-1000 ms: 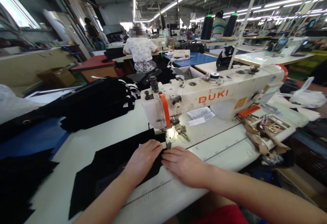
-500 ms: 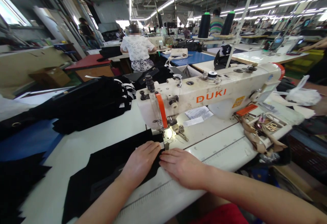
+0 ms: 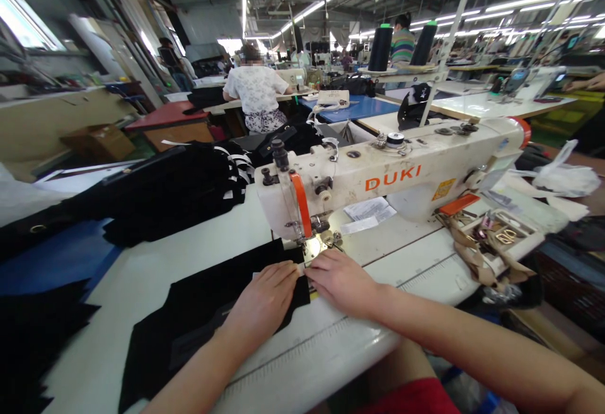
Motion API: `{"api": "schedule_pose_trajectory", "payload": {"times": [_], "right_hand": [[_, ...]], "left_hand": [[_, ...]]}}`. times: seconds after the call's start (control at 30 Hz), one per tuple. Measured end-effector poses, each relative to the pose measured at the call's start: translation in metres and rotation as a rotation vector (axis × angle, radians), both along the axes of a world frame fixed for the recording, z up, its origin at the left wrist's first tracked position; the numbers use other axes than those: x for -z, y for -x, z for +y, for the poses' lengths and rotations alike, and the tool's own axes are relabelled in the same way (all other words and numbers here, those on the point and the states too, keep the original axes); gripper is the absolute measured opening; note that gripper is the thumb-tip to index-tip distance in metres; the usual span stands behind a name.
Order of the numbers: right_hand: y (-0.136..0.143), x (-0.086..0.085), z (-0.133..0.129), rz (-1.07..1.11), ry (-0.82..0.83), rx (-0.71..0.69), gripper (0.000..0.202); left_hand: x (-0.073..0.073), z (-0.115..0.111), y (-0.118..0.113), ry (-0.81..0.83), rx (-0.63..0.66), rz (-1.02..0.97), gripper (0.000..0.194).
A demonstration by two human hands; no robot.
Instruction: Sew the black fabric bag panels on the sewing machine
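Observation:
A black fabric piece lies on the white bed of a sewing machine. My left hand rests on the fabric's right part, fingers together and bent over it near the edge. A small white strip shows between the fingertips of both hands. My right hand is closed just right of the fabric edge, in front of the lit needle plate; its fingertips touch the strip's end, and what they pinch is hidden. The needle and presser foot stand right behind my fingertips.
Piled black pieces with white tabs lie behind left, more black fabric at front left. A tray with metal rings and tan straps sits right. Papers lie under the machine arm. A co-worker sits ahead.
My right hand has moved up and forward, closer to the needle plate. My left hand and the fabric have stayed nearly in place. The view has shifted slightly.

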State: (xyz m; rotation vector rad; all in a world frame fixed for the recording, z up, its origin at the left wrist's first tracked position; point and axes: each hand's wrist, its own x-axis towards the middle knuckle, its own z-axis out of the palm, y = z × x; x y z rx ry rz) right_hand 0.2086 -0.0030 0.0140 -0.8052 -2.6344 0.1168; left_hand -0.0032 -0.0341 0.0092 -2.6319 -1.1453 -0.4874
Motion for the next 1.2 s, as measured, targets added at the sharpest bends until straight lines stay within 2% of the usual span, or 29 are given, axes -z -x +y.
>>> {"api": "schedule_pose_trajectory", "payload": {"times": [0.23,0.43,0.73,1.2], "right_hand": [[0.001,0.0,0.004,-0.068,-0.051,-0.019,0.015],[0.002,0.001,0.014,-0.077,-0.093,-0.032,0.016],[-0.001,0.002,0.035,-0.137,-0.098,-0.018,0.017],[-0.001,0.004,0.036,-0.123,-0.12,-0.006,0.016]], "left_hand": [[0.002,-0.01,0.004,0.148,-0.099,-0.068,0.036],[0.001,-0.007,-0.001,0.143,-0.119,-0.04,0.037],[0.005,0.013,-0.013,0.133,-0.157,-0.059,0.036],[0.005,0.016,-0.011,0.16,-0.142,-0.103,0.037]]}}
